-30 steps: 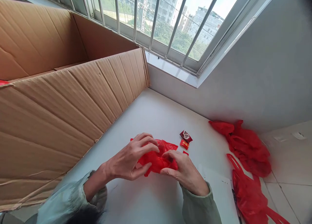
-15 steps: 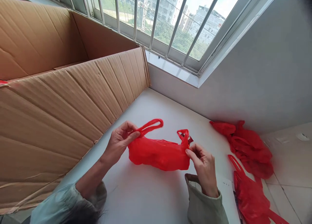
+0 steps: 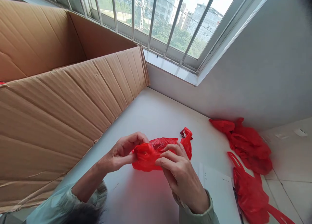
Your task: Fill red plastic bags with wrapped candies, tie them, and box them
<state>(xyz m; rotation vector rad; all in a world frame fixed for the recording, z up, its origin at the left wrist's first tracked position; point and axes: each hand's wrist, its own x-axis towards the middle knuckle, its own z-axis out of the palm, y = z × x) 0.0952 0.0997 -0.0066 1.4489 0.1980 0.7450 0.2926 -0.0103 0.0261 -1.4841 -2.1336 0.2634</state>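
A red plastic bag point(image 3: 164, 144) lies bunched on the white tabletop in front of me. My left hand point(image 3: 129, 151) is closed on its left end, thumb in front and fingers behind. Across the middle of the bag, my right hand point(image 3: 179, 168) grips the film with bent fingers; the fingertips are partly hidden against the plastic. One twisted handle stands up at the bag's right end, beside a small dark printed packet point(image 3: 183, 133). What the bag holds inside cannot be made out.
A big open cardboard box point(image 3: 73, 110) fills the left side. More red plastic bags point(image 3: 252, 146) lie at the right edge of the white table point(image 3: 141, 198). Behind are a grey wall point(image 3: 255, 71) and a barred window point(image 3: 170, 26).
My right hand has moved left from the bag's right end to its middle. The left handle loop no longer sticks up, and the bag is more bunched.
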